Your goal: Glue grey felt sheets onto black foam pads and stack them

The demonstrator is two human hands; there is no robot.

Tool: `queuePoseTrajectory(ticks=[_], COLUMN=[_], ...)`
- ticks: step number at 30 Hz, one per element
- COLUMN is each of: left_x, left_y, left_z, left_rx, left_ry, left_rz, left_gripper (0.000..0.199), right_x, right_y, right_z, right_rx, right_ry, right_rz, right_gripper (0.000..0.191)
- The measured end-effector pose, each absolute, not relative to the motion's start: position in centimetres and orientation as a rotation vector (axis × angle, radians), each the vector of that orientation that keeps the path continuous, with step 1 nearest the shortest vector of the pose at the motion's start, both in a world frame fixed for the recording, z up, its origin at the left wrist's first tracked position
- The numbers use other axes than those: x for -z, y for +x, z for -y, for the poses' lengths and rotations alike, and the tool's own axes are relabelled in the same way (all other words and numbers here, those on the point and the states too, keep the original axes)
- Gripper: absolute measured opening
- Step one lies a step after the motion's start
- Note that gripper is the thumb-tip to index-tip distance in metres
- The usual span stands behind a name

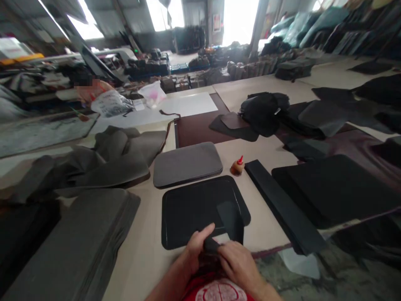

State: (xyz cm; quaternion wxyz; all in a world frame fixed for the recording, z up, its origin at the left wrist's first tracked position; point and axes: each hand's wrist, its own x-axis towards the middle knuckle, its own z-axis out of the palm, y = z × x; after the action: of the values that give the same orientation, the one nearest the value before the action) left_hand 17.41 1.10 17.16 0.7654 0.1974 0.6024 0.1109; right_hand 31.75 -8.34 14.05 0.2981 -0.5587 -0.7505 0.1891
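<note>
Both hands are low in the centre, close together near the table's front edge. My left hand point(197, 246) holds one end of a black strip point(232, 215), its thumb stretched upward. My right hand point(236, 261) has its fingers curled round the same strip, which loops up over a black rounded panel point(194, 205). A small pale patch shows between the hands, too small to make out. Behind the panel lies a stack of grey rounded pieces point(188, 163). To its right stands a small bottle point(237, 167) with a red tip.
Grey sheets point(94, 217) are stacked at the left, with crumpled grey material point(115, 159) behind. Long black strips point(282, 205) and large black panels point(341, 188) lie at the right. Further back are a dark bag-like bundle point(263, 110) and a person's arm at the far left.
</note>
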Motion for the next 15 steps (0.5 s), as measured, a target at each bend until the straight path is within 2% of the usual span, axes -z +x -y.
queuePoseTrajectory(ticks=[2, 3, 7, 11, 15], left_x=[-16.9, -17.1, -19.8, -24.5, -28.3], left_y=[17.4, 17.4, 17.0, 14.7, 11.7], left_z=[-0.6, -0.3, -0.2, -1.2, -2.5], left_rx=[-0.315, -0.359, -0.468, -0.751, -1.031], left_ry=[0.568, 0.605, 0.777, 1.286, 1.418], left_rz=[-1.382, -1.386, -1.276, -1.182, -1.158], left_gripper=[0.036, 0.033, 0.041, 0.035, 0.028], right_x=[-14.2, -14.4, -15.1, -14.7, -13.9], right_y=[31.6, 31.7, 33.1, 34.4, 34.0], right_z=[8.8, 9.0, 8.8, 7.2, 5.8], right_rx=[-0.717, -0.831, -1.026, -1.067, -1.339], right_ry=[-1.414, -1.382, -1.488, -1.613, -1.343], right_rz=[1.951, 1.874, 1.201, 0.591, 0.145], right_gripper=[0.012, 0.010, 0.026, 0.043, 0.052])
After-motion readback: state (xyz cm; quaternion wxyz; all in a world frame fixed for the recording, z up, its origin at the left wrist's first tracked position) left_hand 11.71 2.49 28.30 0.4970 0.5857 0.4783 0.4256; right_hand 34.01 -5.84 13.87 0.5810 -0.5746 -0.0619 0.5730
